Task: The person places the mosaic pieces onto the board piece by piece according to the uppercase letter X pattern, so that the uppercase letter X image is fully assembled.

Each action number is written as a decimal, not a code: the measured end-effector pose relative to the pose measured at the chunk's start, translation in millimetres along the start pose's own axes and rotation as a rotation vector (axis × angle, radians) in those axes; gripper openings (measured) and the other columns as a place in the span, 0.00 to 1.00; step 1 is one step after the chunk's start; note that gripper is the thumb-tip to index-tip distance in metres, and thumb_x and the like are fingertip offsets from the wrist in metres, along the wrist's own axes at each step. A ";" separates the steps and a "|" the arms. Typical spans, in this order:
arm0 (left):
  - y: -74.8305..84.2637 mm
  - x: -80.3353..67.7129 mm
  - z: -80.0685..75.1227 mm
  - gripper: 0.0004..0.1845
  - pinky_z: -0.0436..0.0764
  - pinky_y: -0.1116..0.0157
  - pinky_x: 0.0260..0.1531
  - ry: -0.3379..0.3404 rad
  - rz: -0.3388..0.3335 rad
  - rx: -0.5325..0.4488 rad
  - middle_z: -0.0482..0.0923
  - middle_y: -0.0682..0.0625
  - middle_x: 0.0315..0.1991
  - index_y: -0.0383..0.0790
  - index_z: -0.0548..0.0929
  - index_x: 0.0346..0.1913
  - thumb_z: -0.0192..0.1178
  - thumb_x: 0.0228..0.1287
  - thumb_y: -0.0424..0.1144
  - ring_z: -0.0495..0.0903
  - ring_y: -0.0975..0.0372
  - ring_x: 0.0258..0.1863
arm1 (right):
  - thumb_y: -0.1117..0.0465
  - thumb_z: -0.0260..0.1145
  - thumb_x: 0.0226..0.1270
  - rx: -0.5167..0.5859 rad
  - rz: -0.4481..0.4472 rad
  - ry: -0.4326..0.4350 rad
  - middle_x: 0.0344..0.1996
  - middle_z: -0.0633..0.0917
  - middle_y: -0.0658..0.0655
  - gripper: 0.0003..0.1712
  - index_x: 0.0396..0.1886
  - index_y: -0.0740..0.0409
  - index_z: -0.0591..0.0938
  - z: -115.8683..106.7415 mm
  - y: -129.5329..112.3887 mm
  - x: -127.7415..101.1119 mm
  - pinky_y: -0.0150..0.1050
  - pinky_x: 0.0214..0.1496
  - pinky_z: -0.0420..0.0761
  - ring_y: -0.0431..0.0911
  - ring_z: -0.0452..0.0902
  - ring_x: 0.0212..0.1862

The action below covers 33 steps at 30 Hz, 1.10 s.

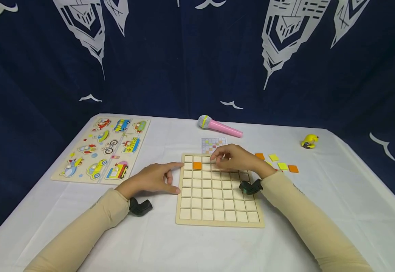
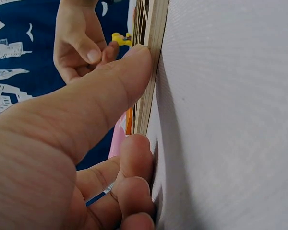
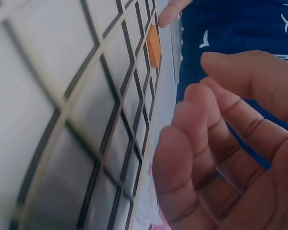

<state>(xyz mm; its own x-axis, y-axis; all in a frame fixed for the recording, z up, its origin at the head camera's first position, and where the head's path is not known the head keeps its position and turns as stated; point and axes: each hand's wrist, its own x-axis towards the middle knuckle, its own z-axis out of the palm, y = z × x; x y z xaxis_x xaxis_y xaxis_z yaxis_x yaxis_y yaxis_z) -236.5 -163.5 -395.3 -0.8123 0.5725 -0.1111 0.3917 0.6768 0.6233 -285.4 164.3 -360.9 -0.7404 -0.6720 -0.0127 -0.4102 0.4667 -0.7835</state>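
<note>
A wooden grid board [image 1: 217, 223] lies on the white table, with one orange square tile [image 1: 197, 165] in a cell near its upper left corner. My left hand [image 1: 154, 177] rests at the board's left edge, thumb and forefinger spread and touching the rim; the left wrist view shows the thumb [image 2: 129, 72] against that edge. Above the board's far rows hovers my right hand [image 1: 234, 157], fingers loosely bent. In the right wrist view a gap separates its thumb from its fingers [image 3: 175, 153], and nothing is seen between them. A printed colour-grid card [image 1: 213, 143] lies just behind the board, partly covered.
Loose yellow tiles [image 1: 282, 166] and orange tiles [image 1: 293, 169] lie right of the board, some behind the right forearm. A pink microphone [image 1: 222, 127] lies at the back, a yellow duck figure [image 1: 309, 141] at the far right, and a vehicle puzzle board [image 1: 103, 151] at the left.
</note>
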 end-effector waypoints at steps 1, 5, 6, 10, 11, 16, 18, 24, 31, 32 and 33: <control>0.2 0.1 -0.1 0.49 0.71 0.66 0.32 0.001 -0.002 0.002 0.81 0.59 0.31 0.39 0.70 0.81 0.82 0.60 0.49 0.74 0.65 0.24 | 0.70 0.70 0.72 -0.010 -0.009 0.008 0.34 0.83 0.50 0.10 0.50 0.70 0.86 -2.1 1.2 -3.1 0.32 0.38 0.78 0.43 0.77 0.32; 0.7 0.3 -0.4 0.49 0.71 0.65 0.31 0.003 -0.002 0.008 0.80 0.59 0.31 0.39 0.70 0.81 0.82 0.60 0.49 0.74 0.64 0.24 | 0.70 0.71 0.74 -0.029 -0.040 0.025 0.36 0.85 0.52 0.10 0.50 0.71 0.86 -9.7 5.0 -15.9 0.33 0.40 0.80 0.43 0.78 0.35; 0.7 0.2 -0.6 0.49 0.71 0.65 0.31 0.002 -0.006 0.007 0.80 0.58 0.32 0.39 0.70 0.81 0.82 0.60 0.49 0.74 0.64 0.24 | 0.70 0.71 0.74 -0.031 -0.042 0.031 0.37 0.85 0.53 0.10 0.51 0.71 0.86 -11.5 6.1 -19.1 0.33 0.41 0.80 0.43 0.78 0.35; 0.9 0.2 -0.7 0.49 0.71 0.65 0.31 0.000 -0.012 0.002 0.80 0.58 0.32 0.40 0.70 0.81 0.82 0.60 0.49 0.74 0.64 0.24 | 0.71 0.70 0.74 -0.029 -0.057 0.064 0.39 0.89 0.56 0.10 0.51 0.72 0.87 -18.4 10.6 -32.5 0.34 0.43 0.81 0.42 0.80 0.36; 0.9 0.3 -0.5 0.49 0.71 0.65 0.32 0.000 -0.012 0.000 0.80 0.58 0.32 0.40 0.70 0.81 0.82 0.60 0.49 0.74 0.64 0.24 | 0.71 0.70 0.74 -0.023 -0.060 0.075 0.39 0.89 0.56 0.10 0.50 0.71 0.87 -20.1 11.9 -36.1 0.34 0.43 0.81 0.42 0.81 0.36; 1.1 0.4 -0.2 0.49 0.71 0.65 0.32 0.000 -0.011 0.001 0.81 0.58 0.32 0.40 0.71 0.81 0.82 0.60 0.49 0.75 0.64 0.25 | 0.70 0.68 0.74 0.015 -0.042 0.125 0.39 0.88 0.57 0.10 0.51 0.71 0.87 -27.8 18.8 -54.5 0.35 0.42 0.81 0.43 0.81 0.36; 0.5 0.1 -0.2 0.49 0.71 0.65 0.32 0.000 -0.017 0.000 0.81 0.58 0.32 0.41 0.70 0.81 0.82 0.60 0.49 0.75 0.64 0.25 | 0.70 0.67 0.75 0.024 -0.020 0.142 0.38 0.87 0.57 0.10 0.51 0.71 0.87 -30.9 20.3 -61.8 0.35 0.41 0.81 0.44 0.81 0.36; -0.8 -1.0 0.0 0.49 0.72 0.64 0.33 -0.003 -0.023 -0.005 0.80 0.57 0.32 0.41 0.70 0.81 0.82 0.60 0.50 0.75 0.63 0.25 | 0.69 0.67 0.76 0.032 0.018 0.198 0.38 0.84 0.57 0.11 0.51 0.73 0.86 -39.9 22.4 -81.0 0.33 0.40 0.82 0.44 0.80 0.37; 0.4 -1.2 0.0 0.49 0.72 0.64 0.32 -0.001 -0.018 -0.007 0.80 0.58 0.32 0.41 0.70 0.81 0.82 0.60 0.49 0.75 0.63 0.26 | 0.70 0.67 0.77 0.015 0.038 0.244 0.38 0.86 0.55 0.10 0.52 0.71 0.86 -48.8 33.7 -93.2 0.34 0.43 0.84 0.45 0.82 0.40; 0.6 -1.2 -0.2 0.49 0.72 0.64 0.32 -0.001 -0.017 -0.007 0.80 0.58 0.32 0.41 0.70 0.81 0.82 0.60 0.49 0.75 0.63 0.26 | 0.70 0.67 0.77 0.013 0.038 0.250 0.38 0.85 0.53 0.10 0.52 0.71 0.86 -50.0 36.1 -94.3 0.34 0.43 0.84 0.45 0.82 0.40; 0.7 -1.0 -0.3 0.49 0.72 0.64 0.32 -0.001 -0.016 -0.008 0.80 0.58 0.32 0.41 0.70 0.81 0.82 0.60 0.49 0.75 0.63 0.26 | 0.70 0.66 0.77 0.018 0.043 0.256 0.38 0.85 0.53 0.11 0.53 0.71 0.86 -51.2 38.6 -95.5 0.34 0.42 0.84 0.45 0.82 0.39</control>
<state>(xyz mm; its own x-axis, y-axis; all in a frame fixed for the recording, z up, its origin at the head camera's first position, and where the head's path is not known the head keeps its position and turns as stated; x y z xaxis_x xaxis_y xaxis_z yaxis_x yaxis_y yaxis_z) -235.6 -163.8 -394.5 -0.8182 0.5620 -0.1215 0.3754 0.6822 0.6275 -257.8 275.9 -358.0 -0.8686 -0.4833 0.1095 -0.3674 0.4799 -0.7967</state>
